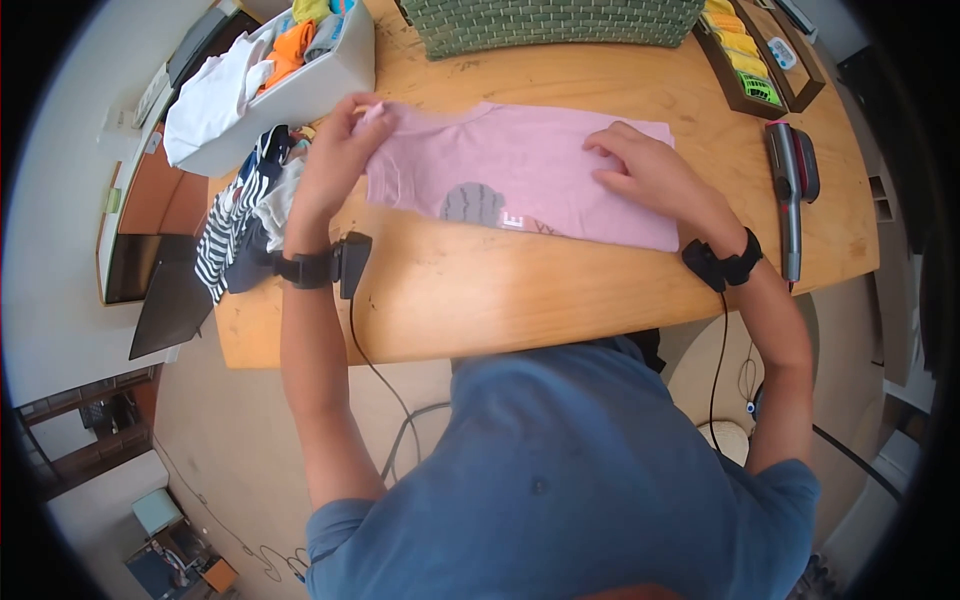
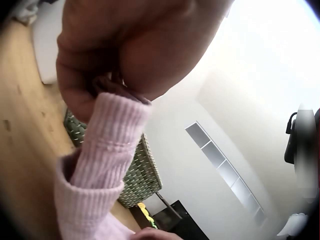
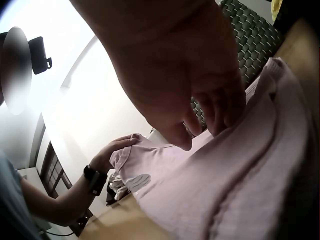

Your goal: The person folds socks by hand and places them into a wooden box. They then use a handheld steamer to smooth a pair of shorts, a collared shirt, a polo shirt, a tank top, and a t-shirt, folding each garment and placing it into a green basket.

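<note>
A pink shirt (image 1: 540, 150) with a grey round print lies lengthwise before me in the head view, folded into a long strip. My left hand (image 1: 340, 155) pinches its left end. In the left wrist view that hand (image 2: 135, 45) grips a ribbed pink edge (image 2: 117, 120), raised off the table, with the fingertips partly hidden. Over the shirt's right half is my right hand (image 1: 655, 175), fingers loosely bent and thumb apart. The right wrist view shows this hand's fingertips (image 3: 230, 112) right at the pink cloth, with nothing pinched between them and the thumb.
A white bin of clothes (image 1: 335, 85) stands at the back left, beside a heap of striped and dark clothes (image 1: 245, 215). At the back is a green woven basket (image 1: 550, 25). A wooden tray (image 1: 720, 70) and a grey-black handheld device (image 1: 790, 190) lie at the right.
</note>
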`<state>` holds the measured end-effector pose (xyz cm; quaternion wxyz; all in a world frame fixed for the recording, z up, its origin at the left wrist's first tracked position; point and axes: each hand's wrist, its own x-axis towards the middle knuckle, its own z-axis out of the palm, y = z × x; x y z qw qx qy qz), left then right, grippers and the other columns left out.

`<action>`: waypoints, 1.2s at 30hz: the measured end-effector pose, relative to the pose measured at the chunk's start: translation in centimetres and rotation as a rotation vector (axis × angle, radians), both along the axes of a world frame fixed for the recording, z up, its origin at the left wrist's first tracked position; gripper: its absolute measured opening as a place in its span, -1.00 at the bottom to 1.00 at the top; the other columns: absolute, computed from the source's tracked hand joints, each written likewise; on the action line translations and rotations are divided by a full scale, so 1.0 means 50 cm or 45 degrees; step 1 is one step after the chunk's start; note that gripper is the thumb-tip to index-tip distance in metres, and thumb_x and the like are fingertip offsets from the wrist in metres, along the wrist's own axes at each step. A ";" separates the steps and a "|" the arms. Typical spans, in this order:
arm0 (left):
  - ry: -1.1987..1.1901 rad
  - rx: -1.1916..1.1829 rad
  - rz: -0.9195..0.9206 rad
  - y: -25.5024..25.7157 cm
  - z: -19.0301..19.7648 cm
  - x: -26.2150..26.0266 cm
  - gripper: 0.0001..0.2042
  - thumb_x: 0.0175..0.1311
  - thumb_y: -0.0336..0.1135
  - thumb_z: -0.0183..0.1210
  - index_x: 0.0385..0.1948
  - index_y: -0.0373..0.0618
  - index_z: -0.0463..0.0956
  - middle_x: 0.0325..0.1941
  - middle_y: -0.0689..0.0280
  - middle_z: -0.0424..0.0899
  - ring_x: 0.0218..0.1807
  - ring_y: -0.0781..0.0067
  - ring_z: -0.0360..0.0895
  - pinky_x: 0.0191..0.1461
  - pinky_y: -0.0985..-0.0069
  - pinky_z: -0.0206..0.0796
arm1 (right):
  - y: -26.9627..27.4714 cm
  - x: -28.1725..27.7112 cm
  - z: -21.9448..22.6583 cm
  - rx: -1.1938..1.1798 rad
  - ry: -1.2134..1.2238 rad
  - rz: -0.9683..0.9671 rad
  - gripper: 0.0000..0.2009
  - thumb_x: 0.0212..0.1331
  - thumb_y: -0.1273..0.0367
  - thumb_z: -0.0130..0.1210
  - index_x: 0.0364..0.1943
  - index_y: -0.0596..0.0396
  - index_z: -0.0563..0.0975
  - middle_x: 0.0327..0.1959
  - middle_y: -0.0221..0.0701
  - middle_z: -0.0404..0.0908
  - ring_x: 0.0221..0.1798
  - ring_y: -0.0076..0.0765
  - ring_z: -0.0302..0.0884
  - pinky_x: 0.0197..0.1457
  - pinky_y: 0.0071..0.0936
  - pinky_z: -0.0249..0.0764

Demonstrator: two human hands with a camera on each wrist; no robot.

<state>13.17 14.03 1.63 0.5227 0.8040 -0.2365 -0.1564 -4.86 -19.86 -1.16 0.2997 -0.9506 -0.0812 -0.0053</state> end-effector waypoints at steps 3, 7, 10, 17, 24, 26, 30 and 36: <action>-0.046 0.035 -0.135 -0.073 0.089 -0.030 -0.72 0.39 -0.23 0.17 0.03 -0.14 0.47 -0.23 0.45 0.61 -0.24 0.76 0.49 -0.28 0.78 0.29 | 0.014 0.020 0.014 0.298 0.174 -0.070 -0.67 0.29 0.27 0.10 0.05 0.13 0.50 -0.10 -0.31 0.55 -0.10 -0.36 0.60 -0.09 -0.46 0.52; -0.001 -0.079 -0.480 -0.218 0.098 -0.109 -0.69 0.41 -0.20 0.14 0.07 -0.14 0.45 -0.14 0.31 0.62 -0.22 0.64 0.57 -0.23 0.69 0.42 | 0.000 0.013 0.044 1.557 0.683 -0.196 -0.64 0.34 0.26 0.10 0.11 0.16 0.47 -0.13 -0.43 0.56 -0.12 -0.55 0.56 -0.16 -0.59 0.49; 0.360 -0.191 -0.731 -0.301 0.065 -0.159 -0.66 0.44 -0.17 0.10 0.09 -0.18 0.42 -0.10 0.27 0.61 -0.23 0.56 0.61 -0.21 0.62 0.47 | -0.032 -0.023 0.043 1.784 0.646 -0.350 -0.63 0.29 0.32 0.14 0.13 0.15 0.46 -0.15 -0.45 0.57 -0.13 -0.51 0.55 -0.16 -0.60 0.47; -0.280 0.547 -0.371 -0.272 -0.011 -0.096 -0.64 0.30 -0.08 0.19 -0.22 -0.29 0.56 -0.34 0.19 0.64 -0.27 0.28 0.65 -0.24 0.44 0.43 | -0.085 -0.051 -0.018 0.573 0.299 -0.375 -0.58 0.18 0.33 0.17 0.11 0.18 0.45 -0.09 -0.33 0.62 -0.10 -0.30 0.58 -0.05 -0.46 0.47; -0.426 0.591 -0.496 -0.262 -0.058 -0.107 -0.74 0.21 -0.20 0.22 -0.41 -0.26 0.51 -0.42 0.16 0.60 -0.39 0.25 0.52 -0.25 0.39 0.38 | -0.049 -0.027 0.045 -0.309 -0.041 -0.283 -0.35 0.02 0.29 0.30 0.25 0.18 0.38 0.13 -0.09 0.49 0.18 0.00 0.48 0.22 -0.24 0.41; -0.408 0.373 -0.552 -0.271 -0.063 -0.104 -0.79 0.22 -0.27 0.21 -0.36 -0.26 0.49 -0.43 0.18 0.59 -0.39 0.32 0.50 -0.25 0.41 0.37 | -0.043 0.009 0.042 -0.108 -0.166 -0.196 -0.31 0.02 0.28 0.33 0.29 0.18 0.34 0.19 -0.13 0.46 0.23 -0.08 0.46 0.25 -0.24 0.39; -0.297 0.061 -0.582 -0.263 0.019 -0.135 -0.82 0.27 -0.37 0.17 -0.21 -0.25 0.44 -0.38 0.23 0.59 -0.32 0.49 0.51 -0.22 0.47 0.38 | -0.069 0.114 0.069 0.718 0.165 0.064 -0.27 -0.04 0.33 0.39 0.30 0.15 0.35 0.19 -0.29 0.48 0.17 -0.37 0.46 0.24 -0.36 0.39; -0.190 -0.295 -0.434 -0.210 0.072 -0.119 -0.72 0.30 -0.32 0.22 -0.05 -0.26 0.47 -0.16 0.30 0.64 -0.18 0.56 0.56 -0.07 0.54 0.43 | -0.033 0.173 0.167 0.678 0.348 0.371 -0.71 0.09 0.39 0.32 -0.08 0.11 0.62 -0.19 -0.55 0.63 -0.08 -0.64 0.51 0.06 -0.59 0.41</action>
